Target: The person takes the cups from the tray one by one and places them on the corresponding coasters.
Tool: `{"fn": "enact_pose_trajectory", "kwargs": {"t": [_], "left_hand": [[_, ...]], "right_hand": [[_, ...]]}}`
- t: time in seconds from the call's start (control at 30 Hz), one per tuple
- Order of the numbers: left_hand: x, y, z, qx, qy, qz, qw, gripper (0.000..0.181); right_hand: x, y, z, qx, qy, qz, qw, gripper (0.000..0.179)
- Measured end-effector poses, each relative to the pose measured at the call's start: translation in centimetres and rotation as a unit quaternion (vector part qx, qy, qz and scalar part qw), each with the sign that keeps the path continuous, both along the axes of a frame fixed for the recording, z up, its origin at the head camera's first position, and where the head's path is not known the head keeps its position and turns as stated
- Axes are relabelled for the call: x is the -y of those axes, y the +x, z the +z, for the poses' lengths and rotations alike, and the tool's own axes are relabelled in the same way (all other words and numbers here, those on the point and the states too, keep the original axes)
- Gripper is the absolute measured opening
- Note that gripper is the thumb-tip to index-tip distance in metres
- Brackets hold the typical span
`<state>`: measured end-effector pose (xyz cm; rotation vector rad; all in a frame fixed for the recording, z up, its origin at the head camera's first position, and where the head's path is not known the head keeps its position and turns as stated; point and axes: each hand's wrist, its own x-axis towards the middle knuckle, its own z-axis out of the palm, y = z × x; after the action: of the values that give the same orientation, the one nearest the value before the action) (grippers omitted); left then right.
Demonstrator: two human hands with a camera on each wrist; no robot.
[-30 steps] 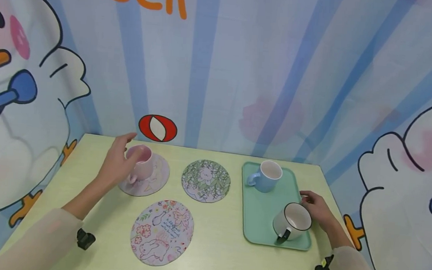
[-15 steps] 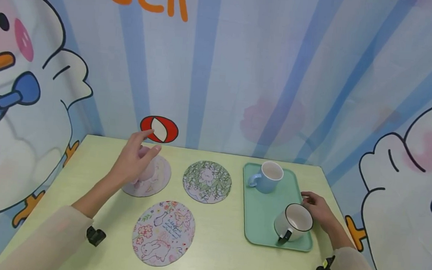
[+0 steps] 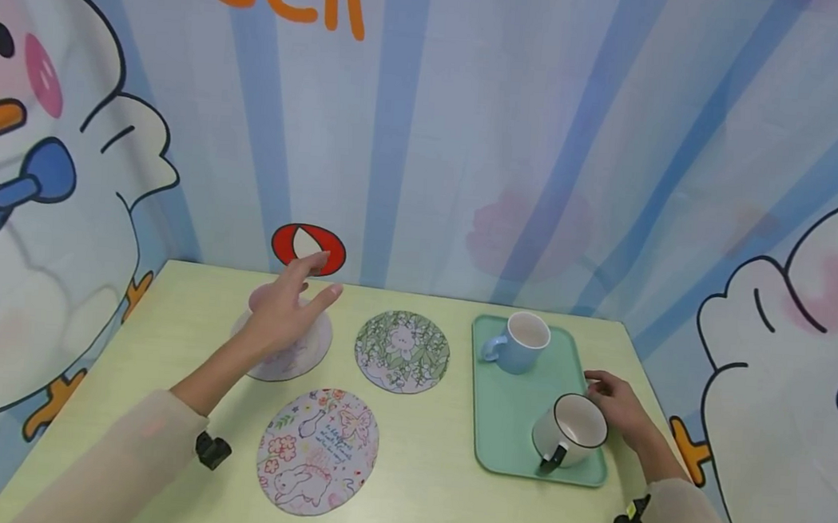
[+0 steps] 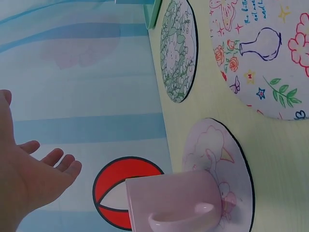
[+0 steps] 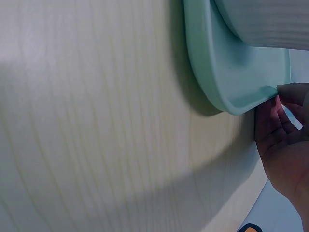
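My left hand [image 3: 284, 311] is held in the air with its fingers spread loosely, and nothing is in it. In the head view it partly hides a pink mug [image 3: 260, 296]. That mug [image 4: 169, 195] stands upright on a round pale pink coaster [image 4: 239, 169], apart from the hand in the left wrist view. At the right, my right hand [image 3: 619, 406] pinches the near-side rim of a mint green tray [image 3: 493, 426], thumb over the edge and fingers beneath. On the tray stand a light blue mug [image 3: 518, 349] and a white mug [image 3: 556, 434] with a black rim and handle.
A green leafy round coaster [image 3: 401, 352] lies mid-table, left of the tray. Nearer me is a larger round mat [image 3: 317, 451] with rabbit and flower drawings. A blue striped cloth [image 3: 441, 135] with duck prints hangs behind the pale wooden table [image 3: 434, 486].
My left hand has moved away from the pink mug, rightward and over its coaster, with the fingers spread. The mug stays on the coaster. My right hand and the tray keep their places.
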<state>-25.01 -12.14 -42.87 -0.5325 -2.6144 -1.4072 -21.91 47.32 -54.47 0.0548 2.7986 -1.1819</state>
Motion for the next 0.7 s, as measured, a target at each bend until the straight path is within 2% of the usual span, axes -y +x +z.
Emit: {"fn": "enact_pose_trajectory", "kwargs": {"t": [0.43, 0.7], "left_hand": [[-1.3, -0.5, -0.8, 0.014, 0.016, -0.022, 0.9995, 0.074], [-2.7, -0.8, -1.1, 0.009, 0.006, -0.039, 0.9992, 0.076]], "right_hand": [[-0.2, -0.1, -0.1, 0.004, -0.002, -0.002, 1.0, 0.044], [0.0, -0.1, 0.0, 0.012, -0.002, -0.01, 0.9999, 0.044]]}}
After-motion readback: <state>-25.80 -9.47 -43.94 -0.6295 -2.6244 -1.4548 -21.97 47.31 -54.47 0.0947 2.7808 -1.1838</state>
